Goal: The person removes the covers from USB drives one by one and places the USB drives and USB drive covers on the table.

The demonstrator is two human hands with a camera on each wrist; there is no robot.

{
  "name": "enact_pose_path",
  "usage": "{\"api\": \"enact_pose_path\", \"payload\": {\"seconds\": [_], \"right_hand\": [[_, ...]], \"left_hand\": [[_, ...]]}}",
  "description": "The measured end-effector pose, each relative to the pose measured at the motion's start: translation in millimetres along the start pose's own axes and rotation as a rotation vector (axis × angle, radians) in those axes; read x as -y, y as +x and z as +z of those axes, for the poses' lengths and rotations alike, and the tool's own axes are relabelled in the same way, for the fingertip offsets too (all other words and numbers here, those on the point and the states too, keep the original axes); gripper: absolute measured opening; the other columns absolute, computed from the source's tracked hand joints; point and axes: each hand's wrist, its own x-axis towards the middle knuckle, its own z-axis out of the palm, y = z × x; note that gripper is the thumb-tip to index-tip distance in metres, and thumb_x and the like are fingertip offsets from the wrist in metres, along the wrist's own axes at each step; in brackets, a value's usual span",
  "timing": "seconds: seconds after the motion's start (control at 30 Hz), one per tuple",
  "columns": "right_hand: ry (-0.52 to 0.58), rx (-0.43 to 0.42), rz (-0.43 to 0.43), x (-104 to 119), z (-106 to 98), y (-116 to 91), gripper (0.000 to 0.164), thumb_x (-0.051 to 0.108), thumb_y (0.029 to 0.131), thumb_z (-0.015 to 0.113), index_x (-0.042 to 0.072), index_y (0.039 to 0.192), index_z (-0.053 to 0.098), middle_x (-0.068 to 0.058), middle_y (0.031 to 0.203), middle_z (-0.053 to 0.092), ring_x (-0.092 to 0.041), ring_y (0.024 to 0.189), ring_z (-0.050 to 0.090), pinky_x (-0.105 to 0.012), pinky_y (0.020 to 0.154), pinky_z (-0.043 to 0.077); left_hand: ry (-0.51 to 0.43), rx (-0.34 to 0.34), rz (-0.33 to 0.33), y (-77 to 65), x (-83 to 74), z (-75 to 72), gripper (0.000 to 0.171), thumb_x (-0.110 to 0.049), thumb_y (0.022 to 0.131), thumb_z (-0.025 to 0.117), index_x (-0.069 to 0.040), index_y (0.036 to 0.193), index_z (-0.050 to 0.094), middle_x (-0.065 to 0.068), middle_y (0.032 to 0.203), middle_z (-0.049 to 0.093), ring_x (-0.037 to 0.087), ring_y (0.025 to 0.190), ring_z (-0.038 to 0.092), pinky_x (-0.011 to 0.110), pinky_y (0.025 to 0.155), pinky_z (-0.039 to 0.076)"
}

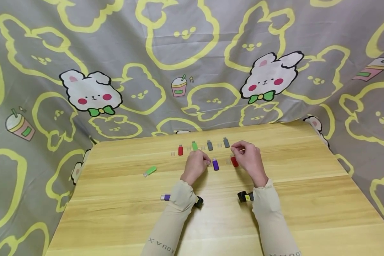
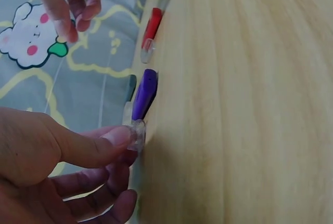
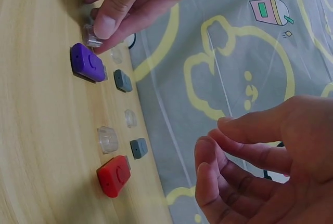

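Observation:
My left hand (image 1: pixel 196 165) pinches a small clear cap (image 2: pixel 138 133) between thumb and fingertip, at the plug end of a purple USB stick (image 1: pixel 215 164). That stick lies on the table, and in the right wrist view the cap (image 3: pixel 92 36) stands just beside it. My right hand (image 1: pixel 248 158) hovers over the table near a red USB stick (image 1: pixel 234 161), its fingers loosely curved with nothing visible between them. Another clear cap (image 3: pixel 107 140) lies off next to the red stick, whose metal plug shows.
Behind the hands runs a row of uncapped sticks: red (image 1: pixel 180 150), green (image 1: pixel 194 145), and two grey ones, with loose clear caps between them. To the left lie a capped green stick (image 1: pixel 150 171) and a purple stick (image 1: pixel 165 197) near my left sleeve. A patterned curtain (image 1: pixel 208 117) borders the wooden table (image 1: pixel 115 220).

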Motion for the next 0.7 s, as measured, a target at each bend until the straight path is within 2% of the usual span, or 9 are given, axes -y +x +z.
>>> {"api": "enact_pose_path", "payload": {"seconds": [0.2, 0.37, 0.57, 0.7], "right_hand": [[-0.009, 0.033, 0.001, 0.6, 1.9, -0.5, 0.012, 0.010, 0.098, 0.069, 0.001, 0.101, 0.076, -0.011, 0.088, 0.073, -0.026, 0.078, 0.069, -0.037, 0.069, 0.054], [-0.013, 0.043, -0.002, 1.4, 3.0, -1.4, 0.012, 0.010, 0.098, 0.069, 0.001, 0.101, 0.076, -0.011, 0.088, 0.072, -0.026, 0.078, 0.069, -0.038, 0.070, 0.055], [-0.017, 0.067, -0.008, 3.5, 8.2, -3.8, 0.013, 0.010, 0.098, 0.068, 0.001, 0.103, 0.076, -0.010, 0.089, 0.072, -0.026, 0.080, 0.069, -0.041, 0.072, 0.056], [-0.020, 0.082, -0.030, 6.1, 10.5, -3.4, 0.014, 0.010, 0.099, 0.068, 0.000, 0.105, 0.075, -0.010, 0.089, 0.072, -0.027, 0.081, 0.069, -0.043, 0.073, 0.057]], "left_hand": [[-0.006, -0.025, 0.011, -0.5, 2.8, 3.0, 0.011, 0.001, 0.089, 0.077, -0.006, 0.083, 0.082, 0.003, 0.081, 0.076, 0.020, 0.080, 0.073, 0.031, 0.075, 0.061], [-0.071, -0.033, -0.015, -4.7, 3.4, -3.5, 0.010, 0.000, 0.093, 0.073, -0.005, 0.091, 0.082, 0.005, 0.088, 0.077, 0.020, 0.086, 0.073, 0.030, 0.075, 0.060], [-0.291, -0.048, -0.068, -22.1, 10.5, -28.6, 0.015, -0.004, 0.096, 0.071, 0.001, 0.109, 0.077, 0.011, 0.099, 0.074, 0.024, 0.088, 0.068, 0.029, 0.072, 0.059], [-0.405, -0.125, -0.054, -34.3, 19.3, -50.8, 0.018, -0.007, 0.096, 0.071, 0.000, 0.113, 0.076, 0.012, 0.103, 0.074, 0.024, 0.091, 0.069, 0.030, 0.075, 0.060]]}}
